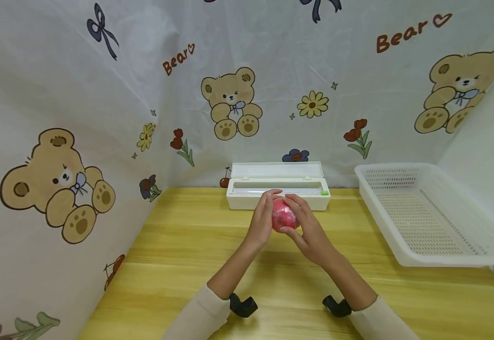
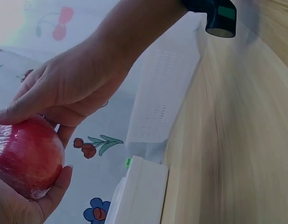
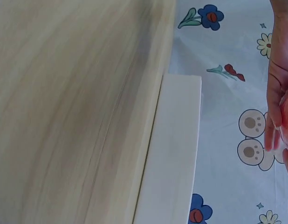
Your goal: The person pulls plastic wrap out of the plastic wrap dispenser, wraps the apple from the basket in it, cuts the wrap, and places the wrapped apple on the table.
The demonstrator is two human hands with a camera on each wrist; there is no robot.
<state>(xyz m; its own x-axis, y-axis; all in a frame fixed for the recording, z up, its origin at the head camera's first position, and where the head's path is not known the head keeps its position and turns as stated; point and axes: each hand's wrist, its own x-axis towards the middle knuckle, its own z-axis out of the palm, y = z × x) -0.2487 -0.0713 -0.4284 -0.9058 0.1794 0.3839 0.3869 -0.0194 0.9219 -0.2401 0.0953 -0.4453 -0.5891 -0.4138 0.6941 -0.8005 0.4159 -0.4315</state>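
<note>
A round red apple wrapped in shiny clear film is held up between both hands above the table. My left hand cups its left side; in the left wrist view, a digit of that hand bends round the apple's lower side. My right hand grips the right side, thumb low at the front and fingers over the top. In the right wrist view only an edge of the apple shows. Behind the hands stands a white cling film box with its lid raised.
A white perforated plastic basket sits at the right of the wooden table. A bear-print cloth hangs along the back and left side. Black wrist devices sit at both cuffs. The box has a small green piece at its right end.
</note>
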